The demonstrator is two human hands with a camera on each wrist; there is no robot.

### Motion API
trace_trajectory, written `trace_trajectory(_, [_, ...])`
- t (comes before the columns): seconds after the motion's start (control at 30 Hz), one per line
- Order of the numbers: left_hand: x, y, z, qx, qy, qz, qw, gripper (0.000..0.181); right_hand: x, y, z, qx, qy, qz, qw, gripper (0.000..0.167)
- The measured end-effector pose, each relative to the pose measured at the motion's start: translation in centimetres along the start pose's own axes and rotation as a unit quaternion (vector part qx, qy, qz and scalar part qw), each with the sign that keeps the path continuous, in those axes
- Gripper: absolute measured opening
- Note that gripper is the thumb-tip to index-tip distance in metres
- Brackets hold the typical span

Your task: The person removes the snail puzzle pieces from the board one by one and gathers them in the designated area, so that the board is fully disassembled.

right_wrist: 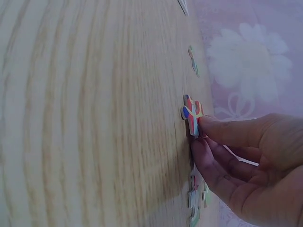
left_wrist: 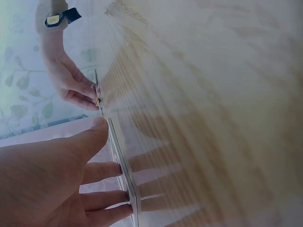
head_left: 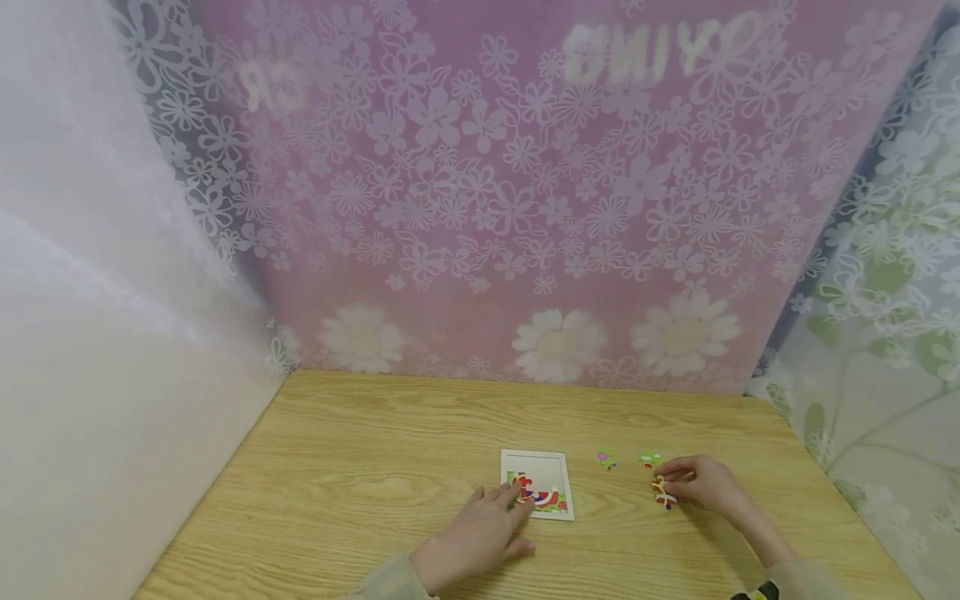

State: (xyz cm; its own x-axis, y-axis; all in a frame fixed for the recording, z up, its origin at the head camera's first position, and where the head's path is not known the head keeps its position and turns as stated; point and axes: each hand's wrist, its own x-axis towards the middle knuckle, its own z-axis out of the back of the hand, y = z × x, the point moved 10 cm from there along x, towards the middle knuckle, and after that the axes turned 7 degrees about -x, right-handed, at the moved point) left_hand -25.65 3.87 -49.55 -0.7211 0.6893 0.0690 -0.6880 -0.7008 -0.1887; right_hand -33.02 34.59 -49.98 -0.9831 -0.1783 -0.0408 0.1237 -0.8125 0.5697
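Observation:
My right hand (head_left: pixel 708 486) pinches a jigsaw puzzle piece (right_wrist: pixel 191 113) between thumb and fingers. Red, blue, white and yellow show on that piece, and it is tilted up from the tabletop in the right wrist view. A white-rimmed puzzle tray (head_left: pixel 570 500) lies left of it. Several joined pieces (head_left: pixel 546 500) fill the tray's near part, while its far part shows a bare pale base. My left hand (head_left: pixel 483 527) rests its outstretched fingers on the tray's near left side, hiding that corner. In the left wrist view, the fingertips touch the tray's edge (left_wrist: pixel 125 172).
Behind the tray's right side lies a loose piece with a pink flower (head_left: pixel 604 458). A green-and-white piece (head_left: pixel 649 458) lies farther right, and more loose pieces are partly hidden by the right hand. Floral curtains (head_left: pixel 480 250) enclose the wooden table (head_left: pixel 360 483) at the back and sides.

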Motion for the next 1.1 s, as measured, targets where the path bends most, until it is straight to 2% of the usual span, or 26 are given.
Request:
trace_trajectory(0.27, [0.0,0.1,0.0,0.006,0.000,0.000,1.0000,0.063,0.1,0.0,-0.4,0.024,0.009,-0.023,0.9994,0.025])
trace_trajectory(0.4, [0.1,0.1,-0.1,0.009,0.003,-0.001,1.0000,0.063,-0.1,0.1,-0.4,0.046,0.013,-0.018,0.9987,0.024])
trace_trajectory(0.67, [0.0,0.0,0.1,0.006,-0.004,-0.003,1.0000,0.062,-0.3,0.8,0.0,0.119,0.033,-0.012,0.9923,0.041])
trace_trajectory(0.97, [0.0,0.1,-0.1,0.004,-0.004,-0.004,1.0000,0.062,-0.4,2.4,0.6,0.126,0.026,-0.017,0.9916,0.048])
trace_trajectory(1.1, [0.0,0.1,-0.1,-0.001,0.001,0.000,1.0000,0.062,-0.3,3.7,0.5,0.135,0.022,0.001,0.9906,0.047])
